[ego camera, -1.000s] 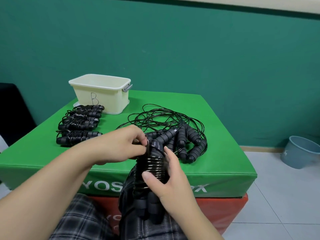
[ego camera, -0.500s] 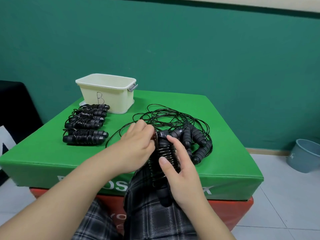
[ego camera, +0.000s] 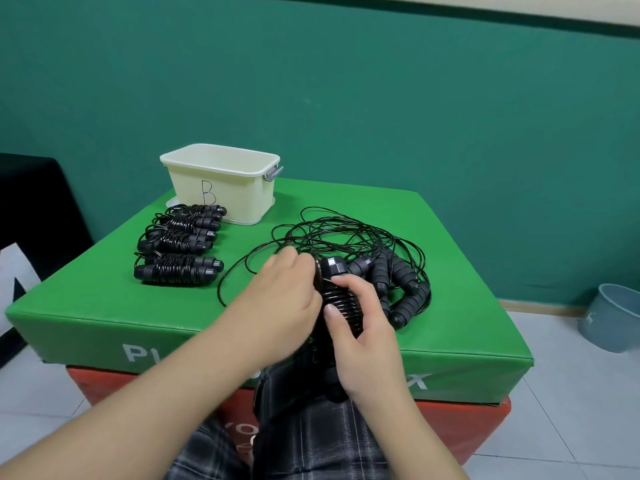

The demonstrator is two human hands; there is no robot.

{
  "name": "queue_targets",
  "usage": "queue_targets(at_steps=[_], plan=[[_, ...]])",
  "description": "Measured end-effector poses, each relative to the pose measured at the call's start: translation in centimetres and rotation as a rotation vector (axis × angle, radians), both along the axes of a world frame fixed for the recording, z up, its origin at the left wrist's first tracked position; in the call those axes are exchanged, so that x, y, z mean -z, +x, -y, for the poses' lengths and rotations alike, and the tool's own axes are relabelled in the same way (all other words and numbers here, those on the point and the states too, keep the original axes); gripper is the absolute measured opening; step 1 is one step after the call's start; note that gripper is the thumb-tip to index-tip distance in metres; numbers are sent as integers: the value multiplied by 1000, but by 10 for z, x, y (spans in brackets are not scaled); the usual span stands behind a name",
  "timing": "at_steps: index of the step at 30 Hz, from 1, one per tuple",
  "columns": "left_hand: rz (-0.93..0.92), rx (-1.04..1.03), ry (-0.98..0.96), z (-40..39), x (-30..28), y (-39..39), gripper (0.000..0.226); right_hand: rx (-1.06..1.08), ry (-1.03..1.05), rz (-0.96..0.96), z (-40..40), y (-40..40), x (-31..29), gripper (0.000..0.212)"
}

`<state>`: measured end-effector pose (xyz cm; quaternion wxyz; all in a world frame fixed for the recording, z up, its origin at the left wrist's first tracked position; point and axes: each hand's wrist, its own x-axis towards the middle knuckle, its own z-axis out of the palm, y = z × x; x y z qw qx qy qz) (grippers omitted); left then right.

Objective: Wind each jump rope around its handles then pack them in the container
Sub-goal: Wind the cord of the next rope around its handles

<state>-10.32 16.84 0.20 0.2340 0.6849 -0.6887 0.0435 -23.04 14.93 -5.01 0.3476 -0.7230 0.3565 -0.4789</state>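
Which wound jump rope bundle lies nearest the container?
The farthest bundle in the row, lying right against the front of the cream container marked B; the other bundles lie nearer the person.

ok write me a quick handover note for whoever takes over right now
Right hand grips the half-wound jump rope by its handles, above the near table edge.
Left hand is at its top end, guiding the cord; its fingertips are hidden.
Done: a row of wound ropes lies in front of the container.
Left: finish this winding, wind the loose ropes tangled on the right, then pack everything. Whether the container holds anything cannot be seen.
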Motion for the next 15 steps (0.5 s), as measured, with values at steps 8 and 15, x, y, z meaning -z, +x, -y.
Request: queue_targets(at_steps=[8, 15], plan=[[329, 69, 1, 6, 17, -5, 17, 76, 59, -54, 3, 0, 3, 30], [124, 207, 436, 14, -23, 25, 26, 21, 43, -90, -4, -2, -1, 38]])
